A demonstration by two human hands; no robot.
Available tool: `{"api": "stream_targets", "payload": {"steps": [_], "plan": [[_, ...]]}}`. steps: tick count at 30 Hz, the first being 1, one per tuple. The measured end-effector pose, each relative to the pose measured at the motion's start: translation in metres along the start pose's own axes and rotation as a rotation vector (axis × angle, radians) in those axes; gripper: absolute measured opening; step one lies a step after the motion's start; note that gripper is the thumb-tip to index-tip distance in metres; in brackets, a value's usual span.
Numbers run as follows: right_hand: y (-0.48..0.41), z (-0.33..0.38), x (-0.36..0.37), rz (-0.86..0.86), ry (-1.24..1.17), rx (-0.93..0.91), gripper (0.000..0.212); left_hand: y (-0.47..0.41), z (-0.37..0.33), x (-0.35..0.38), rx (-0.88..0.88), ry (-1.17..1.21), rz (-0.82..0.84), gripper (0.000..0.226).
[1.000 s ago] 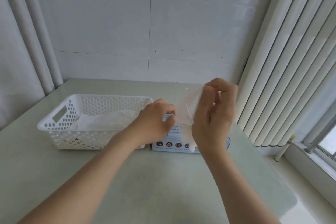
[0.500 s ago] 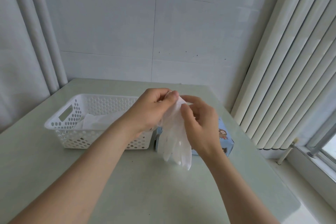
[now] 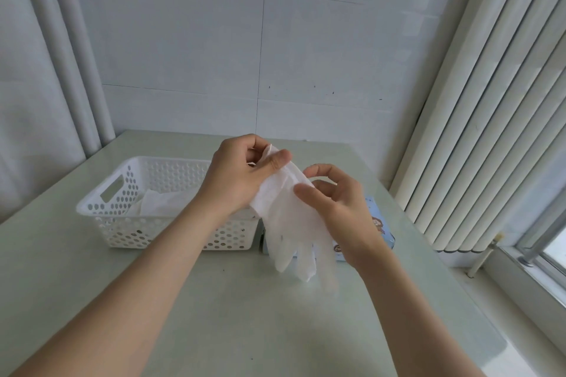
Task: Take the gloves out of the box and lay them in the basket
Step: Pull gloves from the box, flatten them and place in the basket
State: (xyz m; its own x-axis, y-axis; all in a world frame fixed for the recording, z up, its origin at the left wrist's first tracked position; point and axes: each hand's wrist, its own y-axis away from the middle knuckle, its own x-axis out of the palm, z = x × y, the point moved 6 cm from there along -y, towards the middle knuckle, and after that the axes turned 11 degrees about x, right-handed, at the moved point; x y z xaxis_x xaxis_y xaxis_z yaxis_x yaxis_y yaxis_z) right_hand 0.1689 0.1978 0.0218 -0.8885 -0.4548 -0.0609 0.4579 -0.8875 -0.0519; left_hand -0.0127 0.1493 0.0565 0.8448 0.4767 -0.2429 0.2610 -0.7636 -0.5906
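A translucent white glove (image 3: 294, 229) hangs fingers-down above the table between my hands. My left hand (image 3: 239, 174) pinches its cuff at the top. My right hand (image 3: 337, 205) holds the glove's right side, thumb against it, fingers loosely curled. Behind the glove lies the light-blue glove box (image 3: 381, 229), mostly hidden by my right hand and the glove. The white perforated basket (image 3: 128, 193) stands to the left, with white gloves (image 3: 165, 202) lying inside it.
The pale green table (image 3: 245, 315) ends at a tiled wall behind. Vertical blinds (image 3: 490, 101) and a window sill run along the right. A curtain (image 3: 46, 70) hangs at the far left.
The glove came up out of the box in my right hand, then my left hand took its cuff. The glove has unfolded and now hangs lower, spread out.
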Motion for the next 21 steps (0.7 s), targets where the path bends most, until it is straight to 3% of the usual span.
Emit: {"api": "stream_targets", "payload": {"steps": [10, 17, 21], "plan": [[-0.006, -0.001, -0.01, -0.116, 0.064, -0.099, 0.018, -0.007, 0.005, -0.012, 0.068, -0.151, 0.04, 0.013], [-0.007, -0.007, -0.003, -0.007, 0.034, -0.078, 0.018, -0.007, 0.007, -0.002, 0.003, -0.196, 0.095, 0.027], [-0.007, -0.007, 0.002, 0.081, 0.068, 0.047, 0.02, -0.01, 0.001, -0.007, 0.057, -0.224, 0.101, 0.026]]}}
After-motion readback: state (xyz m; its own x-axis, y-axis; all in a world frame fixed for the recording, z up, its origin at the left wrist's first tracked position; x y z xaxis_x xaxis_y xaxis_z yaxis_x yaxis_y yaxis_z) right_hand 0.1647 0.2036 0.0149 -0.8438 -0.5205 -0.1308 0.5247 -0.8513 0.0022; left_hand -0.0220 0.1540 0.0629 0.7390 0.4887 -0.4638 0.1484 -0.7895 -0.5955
